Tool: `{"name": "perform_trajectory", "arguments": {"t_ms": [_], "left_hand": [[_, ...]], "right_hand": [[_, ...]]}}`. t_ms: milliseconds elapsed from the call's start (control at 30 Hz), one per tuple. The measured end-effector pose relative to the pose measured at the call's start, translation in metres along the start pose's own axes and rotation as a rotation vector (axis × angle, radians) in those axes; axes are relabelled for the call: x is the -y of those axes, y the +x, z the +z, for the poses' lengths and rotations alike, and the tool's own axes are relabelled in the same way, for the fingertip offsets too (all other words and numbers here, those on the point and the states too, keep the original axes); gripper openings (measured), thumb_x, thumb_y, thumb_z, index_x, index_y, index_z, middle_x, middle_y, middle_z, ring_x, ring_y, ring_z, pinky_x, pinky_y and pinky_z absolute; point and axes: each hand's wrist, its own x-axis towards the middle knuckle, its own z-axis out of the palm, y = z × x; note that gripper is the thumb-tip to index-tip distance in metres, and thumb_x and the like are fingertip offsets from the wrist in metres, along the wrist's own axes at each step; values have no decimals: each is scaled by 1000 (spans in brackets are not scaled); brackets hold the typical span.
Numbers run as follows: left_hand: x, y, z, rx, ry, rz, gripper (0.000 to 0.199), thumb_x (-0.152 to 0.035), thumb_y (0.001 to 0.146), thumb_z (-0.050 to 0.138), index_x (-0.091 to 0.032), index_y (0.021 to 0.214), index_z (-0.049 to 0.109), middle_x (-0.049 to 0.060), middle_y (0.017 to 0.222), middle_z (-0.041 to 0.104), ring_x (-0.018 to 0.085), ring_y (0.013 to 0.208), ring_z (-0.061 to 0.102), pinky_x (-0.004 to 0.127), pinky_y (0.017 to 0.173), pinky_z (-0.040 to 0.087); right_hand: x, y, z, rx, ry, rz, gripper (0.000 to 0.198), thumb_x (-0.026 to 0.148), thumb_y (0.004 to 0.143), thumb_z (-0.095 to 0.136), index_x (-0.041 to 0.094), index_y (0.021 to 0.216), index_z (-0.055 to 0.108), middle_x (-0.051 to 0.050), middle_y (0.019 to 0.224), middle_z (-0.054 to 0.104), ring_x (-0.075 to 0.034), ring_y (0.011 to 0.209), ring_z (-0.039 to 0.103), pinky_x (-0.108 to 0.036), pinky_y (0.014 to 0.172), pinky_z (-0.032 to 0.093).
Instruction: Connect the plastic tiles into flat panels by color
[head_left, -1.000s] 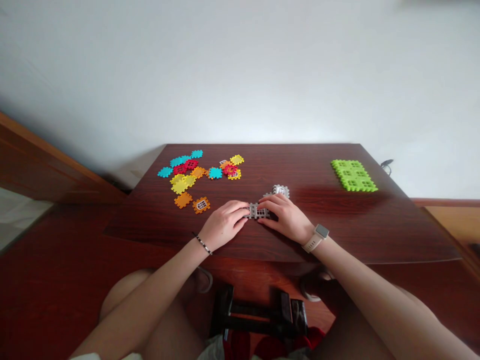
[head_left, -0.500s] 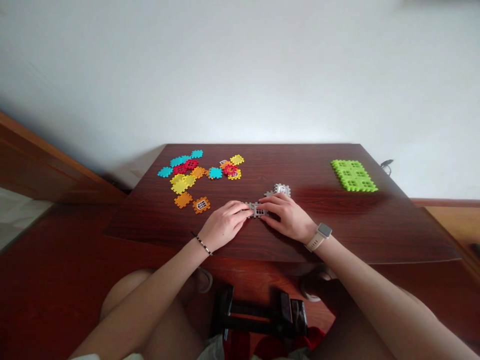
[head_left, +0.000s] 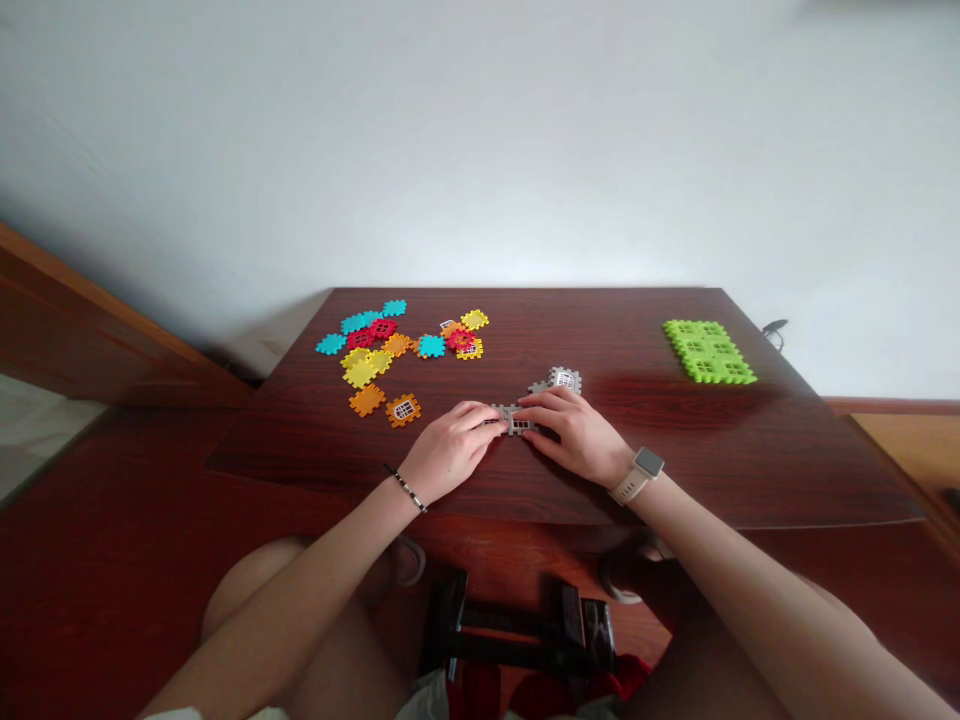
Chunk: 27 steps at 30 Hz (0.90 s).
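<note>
Two grey notched building tiles with window grids lie side by side on the table, edges meeting between my hands. My left hand is closed on the left grey tile, which its fingers largely cover. The right tile is gripped by my right hand, thumb at the near edge and fingers at the far edge. Just beyond my right fingers sit more grey tiles, one with a white window insert, partly hidden by that hand. Whether the two held tiles are fully interlocked I cannot tell.
Loose blue, red, yellow and orange tiles lie scattered on the left of the dark wooden table. An orange tile with a white window is nearest my left hand. A joined green tile panel rests at the far right.
</note>
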Motion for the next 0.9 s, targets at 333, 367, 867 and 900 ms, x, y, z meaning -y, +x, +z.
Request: {"name": "perform_trajectory", "arguments": {"t_ms": [333, 367, 867, 900], "left_hand": [[-5, 3, -1, 39, 68, 22, 34, -10, 106, 56, -23, 134, 72, 6, 135, 75, 27, 126, 65, 47, 110, 61], [-5, 3, -1, 45, 77, 22, 35, -10, 105, 57, -23, 134, 72, 7, 134, 75, 27, 126, 65, 48, 110, 61], [-10, 6, 2, 56, 206, 7, 30, -10, 104, 59, -19, 131, 69, 10, 138, 70, 27, 127, 64, 45, 109, 60], [-9, 6, 3, 42, 197, 8, 30, -10, 104, 58, -18, 130, 69, 10, 136, 70, 27, 127, 64, 44, 111, 59]], "right_hand": [[2, 0, 4, 4, -49, 2, 28, 26, 105, 63, 29, 129, 77, -8, 131, 76, -31, 122, 66, -57, 111, 57], [3, 0, 5, 4, -51, 3, 28, 26, 105, 63, 29, 129, 77, -8, 131, 76, -31, 122, 66, -57, 110, 57], [1, 0, 7, -1, -125, 15, 26, 23, 106, 62, 21, 126, 78, -10, 136, 76, -31, 124, 66, -53, 113, 57], [0, -1, 7, -6, -118, 13, 25, 24, 106, 62, 22, 125, 79, -10, 136, 76, -31, 123, 66, -52, 113, 57]]}}
